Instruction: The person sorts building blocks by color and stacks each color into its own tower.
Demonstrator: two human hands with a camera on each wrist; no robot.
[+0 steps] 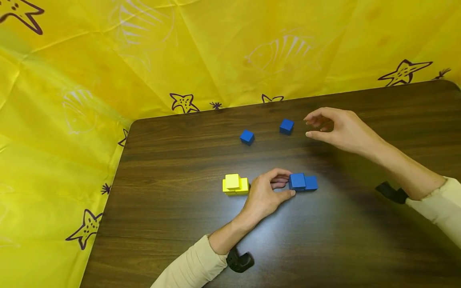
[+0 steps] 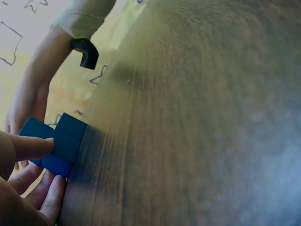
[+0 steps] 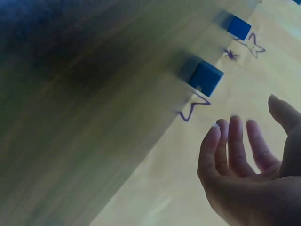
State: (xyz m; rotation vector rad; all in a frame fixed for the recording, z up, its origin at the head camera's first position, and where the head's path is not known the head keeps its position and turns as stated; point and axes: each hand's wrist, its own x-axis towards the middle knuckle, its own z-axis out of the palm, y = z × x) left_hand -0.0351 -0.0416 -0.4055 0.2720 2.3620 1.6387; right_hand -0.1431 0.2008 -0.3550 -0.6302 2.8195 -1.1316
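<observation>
My left hand (image 1: 264, 194) has its thumb and fingers at the left end of a small stack of blue blocks (image 1: 303, 182). One block sits on top at the left of that stack. In the left wrist view the thumb presses one side of the blue blocks (image 2: 68, 141), and fingers lie against the other side. My right hand (image 1: 342, 128) is held above the table with fingers loosely bent and nothing between them. A loose blue cube (image 1: 286, 127) lies just left of its fingertips, also seen as a blue cube (image 3: 206, 78) in the right wrist view.
Another loose blue cube (image 1: 247, 137) lies farther left at the back. Left of my left hand stands a stack of yellow blocks (image 1: 234, 185), one block on top. The dark wooden table (image 1: 162, 224) meets a yellow patterned cloth (image 1: 216, 52) behind and at left.
</observation>
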